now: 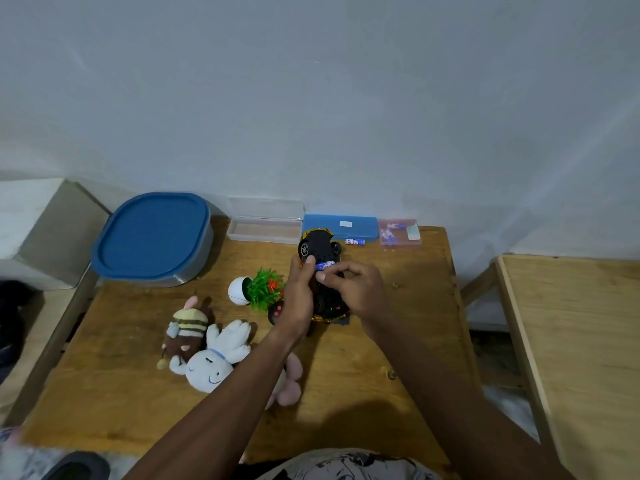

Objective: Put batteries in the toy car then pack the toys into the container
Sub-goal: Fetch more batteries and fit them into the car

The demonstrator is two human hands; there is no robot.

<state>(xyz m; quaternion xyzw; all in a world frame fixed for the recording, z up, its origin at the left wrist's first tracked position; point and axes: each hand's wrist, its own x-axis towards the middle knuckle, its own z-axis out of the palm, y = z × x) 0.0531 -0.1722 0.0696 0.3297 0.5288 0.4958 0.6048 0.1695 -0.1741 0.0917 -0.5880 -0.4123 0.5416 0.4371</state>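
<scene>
The yellow toy car is held upside down above the table, its black underside and wheels facing me. My left hand grips its left side, thumb on the underside. My right hand pinches a blue and white battery at the car's underside. A second battery lies on the table just behind the car. The container with a blue lid stands closed at the back left. A striped brown plush, a white plush and a pink plush lie at the front left.
An open clear case, a blue case and a small pink box line the back edge. A toy plant in a white pot and a black remote with red buttons lie near my left hand. Another wooden table stands to the right.
</scene>
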